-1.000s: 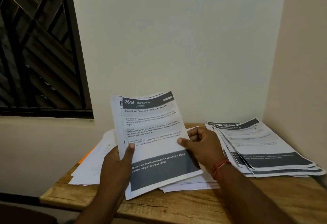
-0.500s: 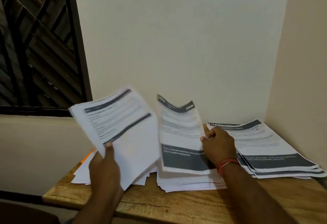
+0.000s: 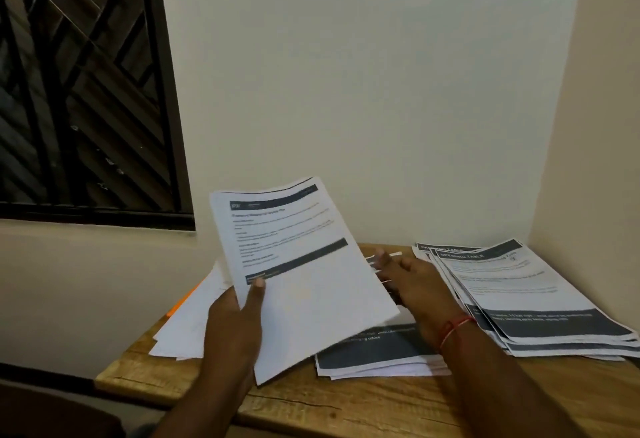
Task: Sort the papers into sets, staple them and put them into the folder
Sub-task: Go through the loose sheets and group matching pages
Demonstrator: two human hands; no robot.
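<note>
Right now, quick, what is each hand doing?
Left hand: holding up papers, thumb on front.
Right hand: open, fingers straight, on or just above the middle pile.

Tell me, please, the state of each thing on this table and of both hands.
Sheets: raised, tilted, print showing.
Left hand: grips sheets.
Middle stack: flat, print up.
Right hand: fingers straight over middle stack; contact unclear.
Right stack: fanned, print up.
Left pile: loose, blank sides up.
Orange edge: mostly hidden under left pile.
</note>
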